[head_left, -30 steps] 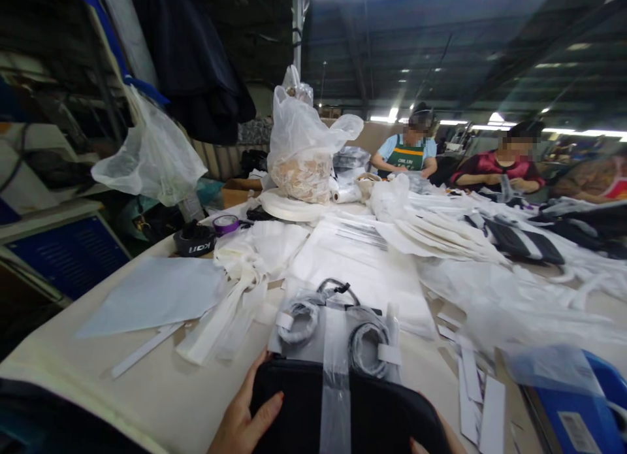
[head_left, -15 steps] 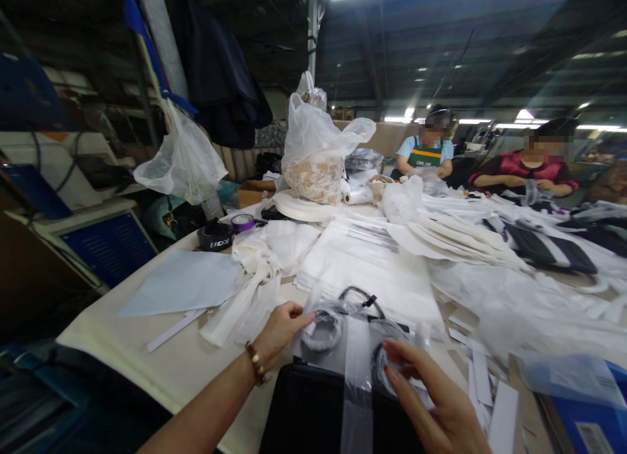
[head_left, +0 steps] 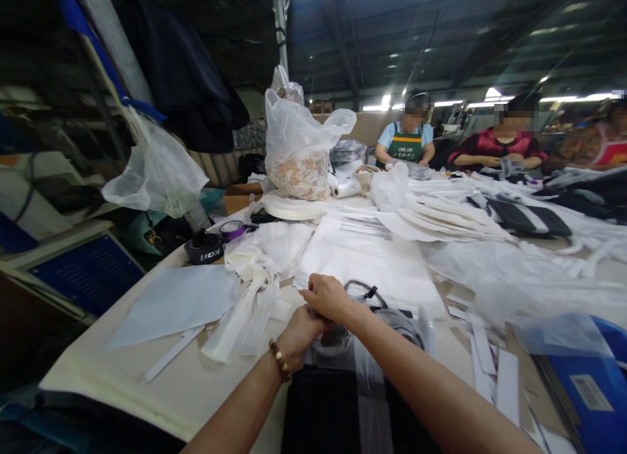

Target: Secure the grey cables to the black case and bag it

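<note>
I saw the case [head_left: 318, 411] foremost on the desk [head_left: 210, 392] | coil [head_left: 404, 323] just behind it | sheets [head_left: 377, 264] lay beyond | tape roll [head_left: 232, 230] back left | sack [head_left: 301, 160] behind sheets, left of a co-worker [head_left: 407, 150]

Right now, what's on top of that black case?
A see-through plastic strip lies across the black case. The person's right arm blocks part of the case's right side, so I can't see what's there. The near end is out of the picture.
</note>
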{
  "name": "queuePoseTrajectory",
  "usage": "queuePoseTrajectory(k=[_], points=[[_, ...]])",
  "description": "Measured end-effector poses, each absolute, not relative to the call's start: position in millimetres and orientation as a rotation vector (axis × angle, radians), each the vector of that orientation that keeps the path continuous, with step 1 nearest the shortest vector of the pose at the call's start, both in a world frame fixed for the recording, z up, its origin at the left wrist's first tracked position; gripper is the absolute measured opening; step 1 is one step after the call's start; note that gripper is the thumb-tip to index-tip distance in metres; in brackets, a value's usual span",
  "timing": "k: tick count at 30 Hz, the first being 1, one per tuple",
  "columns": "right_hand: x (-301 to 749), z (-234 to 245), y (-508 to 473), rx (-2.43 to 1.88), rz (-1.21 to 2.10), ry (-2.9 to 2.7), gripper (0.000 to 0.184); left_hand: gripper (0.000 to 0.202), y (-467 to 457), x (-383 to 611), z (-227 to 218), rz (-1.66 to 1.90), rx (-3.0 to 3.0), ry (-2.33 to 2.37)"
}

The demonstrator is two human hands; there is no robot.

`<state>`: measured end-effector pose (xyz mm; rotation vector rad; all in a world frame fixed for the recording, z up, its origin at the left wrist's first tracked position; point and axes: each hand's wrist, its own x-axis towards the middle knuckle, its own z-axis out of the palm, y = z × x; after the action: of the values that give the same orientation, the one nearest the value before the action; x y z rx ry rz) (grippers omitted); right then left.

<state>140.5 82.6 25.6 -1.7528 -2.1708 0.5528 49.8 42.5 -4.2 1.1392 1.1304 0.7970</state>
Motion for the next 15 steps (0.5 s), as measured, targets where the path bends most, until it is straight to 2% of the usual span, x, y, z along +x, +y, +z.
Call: queuePoseTrajectory(k=[4, 10, 15], points=[[142.4, 17.4, 85.9, -1.764, 0.541, -2.190, 0.024, 0.031, 42.4, 50.1, -5.6, 0.736, 1.179, 1.158], [145.7, 3.5, 88.5, -1.716, 0.567, -2.179, 0.023, 0.024, 41.1, 40.3, -15.4, 0.660, 1.307, 1.210], [141.7, 2.1, 82.7, -1.678, 0.601, -2.095, 0.021, 0.031, 40.2, 35.4, -23.6, 0.577, 1.397, 1.209]])
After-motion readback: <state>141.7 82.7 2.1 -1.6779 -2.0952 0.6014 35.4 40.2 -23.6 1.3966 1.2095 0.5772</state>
